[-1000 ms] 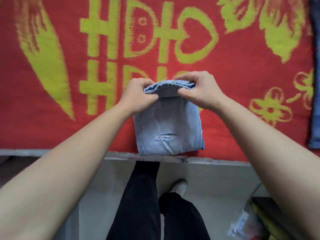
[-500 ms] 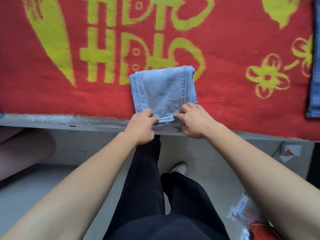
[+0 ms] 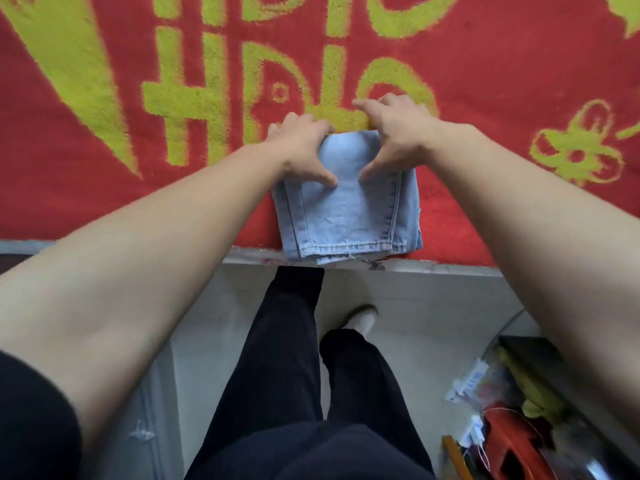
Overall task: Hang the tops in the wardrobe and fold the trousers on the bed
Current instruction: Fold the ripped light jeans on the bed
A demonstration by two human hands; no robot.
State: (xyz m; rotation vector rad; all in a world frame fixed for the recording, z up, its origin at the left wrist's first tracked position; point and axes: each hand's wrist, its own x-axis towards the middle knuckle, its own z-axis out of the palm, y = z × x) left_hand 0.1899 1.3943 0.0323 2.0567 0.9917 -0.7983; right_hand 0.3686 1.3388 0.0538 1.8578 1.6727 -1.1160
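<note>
Clerk: Trousers [image 3: 349, 216], head view, one pair, pale blue denim. Placement?

Checker: Folded into a flat packet on the red blanket [image 3: 121, 209] with the yellow-green pattern. The hemmed end lies at the bed edge [image 3: 450, 268] and hangs slightly over it. The folded end lies farther in from the bed edge.

Clerk: Left hand [image 3: 301, 147]?

Checker: On the packet's left corner, at the end away from the bed edge. Fingers spread and fairly straight, reaching past the fold onto the blanket. Thumb pressed flat on the denim. Nothing clasped.

Clerk: Right hand [image 3: 398, 133]?

Checker: On the right corner, also away from the bed edge. Fingers straight, pressing down, tips over the blanket. Thumb splayed toward the left thumb, the two near but apart.

Clerk: Below the bed edge?

Checker: Pale floor [image 3: 433, 306], the person's black trouser legs [image 3: 287, 341], one pale shoe [image 3: 363, 320]. Down and to the right of the bed edge, blurred clutter of plastic packets [image 3: 467, 382] and a red item [image 3: 509, 441].
</note>
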